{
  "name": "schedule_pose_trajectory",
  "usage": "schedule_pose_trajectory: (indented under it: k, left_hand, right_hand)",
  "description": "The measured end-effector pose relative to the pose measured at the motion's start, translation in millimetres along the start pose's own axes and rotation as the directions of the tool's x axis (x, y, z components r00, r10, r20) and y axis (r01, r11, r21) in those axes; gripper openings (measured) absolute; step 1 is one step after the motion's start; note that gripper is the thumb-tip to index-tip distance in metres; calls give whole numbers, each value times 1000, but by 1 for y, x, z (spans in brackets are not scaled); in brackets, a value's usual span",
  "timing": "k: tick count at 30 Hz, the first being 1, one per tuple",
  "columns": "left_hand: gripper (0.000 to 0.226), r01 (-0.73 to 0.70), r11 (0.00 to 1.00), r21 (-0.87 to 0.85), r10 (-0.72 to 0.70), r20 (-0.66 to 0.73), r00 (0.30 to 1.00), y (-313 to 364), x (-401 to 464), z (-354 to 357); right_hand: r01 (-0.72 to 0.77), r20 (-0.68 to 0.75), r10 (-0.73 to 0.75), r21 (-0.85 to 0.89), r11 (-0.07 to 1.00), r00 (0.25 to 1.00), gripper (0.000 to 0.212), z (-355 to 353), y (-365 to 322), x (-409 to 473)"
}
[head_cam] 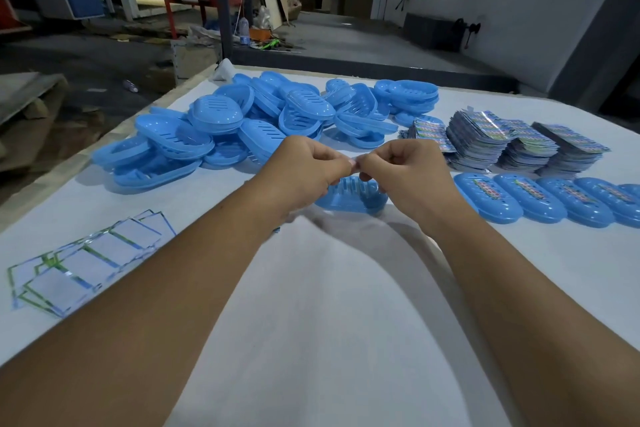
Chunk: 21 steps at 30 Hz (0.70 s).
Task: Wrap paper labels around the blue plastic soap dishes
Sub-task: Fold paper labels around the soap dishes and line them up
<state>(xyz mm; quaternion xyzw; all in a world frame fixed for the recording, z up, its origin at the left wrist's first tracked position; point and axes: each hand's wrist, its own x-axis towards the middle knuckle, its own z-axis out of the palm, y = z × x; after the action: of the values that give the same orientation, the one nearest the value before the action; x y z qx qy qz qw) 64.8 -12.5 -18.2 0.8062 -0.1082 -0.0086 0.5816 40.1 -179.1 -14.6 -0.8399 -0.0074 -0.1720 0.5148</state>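
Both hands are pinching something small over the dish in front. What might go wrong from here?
1. The left hand and right hand pinch a small piece above the soap dish; it is too small to identify and might slip or tear.
2. Neither hand visibly pins that dish, so it may slide on the table.
3. The right forearm lies near the labelled dishes and could nudge them.

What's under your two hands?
A blue soap dish sits on the table under the left hand and right hand. Its slotted top shows between them. The fingertips pinch something small; I cannot tell what.
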Motion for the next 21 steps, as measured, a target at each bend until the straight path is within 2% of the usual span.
schedule_pose_trajectory:
  k: [7,11,17,21]
  left_hand:
    - [13,43,998,-40,-43,8,999,4,0,-3]
    - [24,51,998,-31,-52,-35,998,4,1,-7]
    - [18,65,997,-48,-71,-124,990,3,3,-7]
    - [9,62,997,-48,-68,-119,991,2,4,-7]
  right_hand:
    - [33,59,-36,51,998,998,17,-1,2,0]
    - [62,77,-68,75,995,995,26,-2,2,0]
    - [-18,-42,16,-66,998,999,27,-4,10,7]
    - [-48,-36,46,-61,997,998,25,-4,10,8]
